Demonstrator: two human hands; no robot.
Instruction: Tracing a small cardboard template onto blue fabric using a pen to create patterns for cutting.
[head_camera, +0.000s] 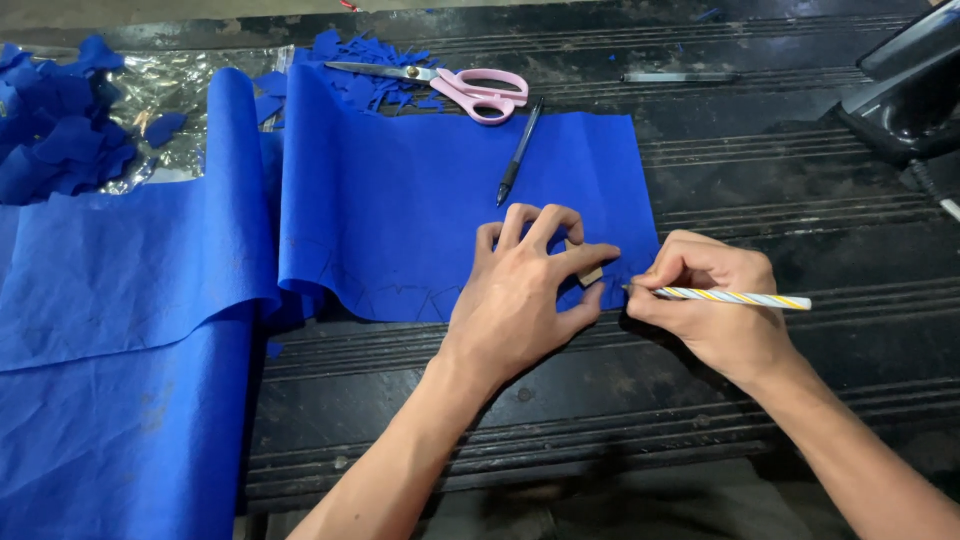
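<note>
- The bench (800, 250) is dark, worn and grooved, with ridges running left to right and dusty pale marks along them.
- One long strip of blue fabric (400, 210) lies over its left half, rising in a fold near the left and falling off the near edge at the lower left.
- Faint traced outlines show along the near edge of the flat part of the fabric.
- The left hand (525, 295) lies on the fabric's near right corner, fingers spread, pressing down one small tan template (590, 274), of which only a corner shows between the fingertips and the thumb.
- The right hand (715, 300) rests just right of it on the bench, its grip pinched around one pencil (735, 298) striped white, yellow and blue; the tip meets the fabric beside the template.
- One pair of pink-handled scissors (465, 88) lies at the far edge of the fabric, blades shut and pointing left.
- One black pen (520, 152) lies on the fabric, slanted, just below the scissors' handles.
- A second dark pen (680, 77) lies flat on the bare bench, well to the right of the scissors.
- Blue fabric offcuts (60, 130), too many to count, are heaped on a clear plastic sheet (190, 80) at the far left, with more under the scissors.
- One black device (910, 90) sits at the far right corner, partly out of view.
</note>
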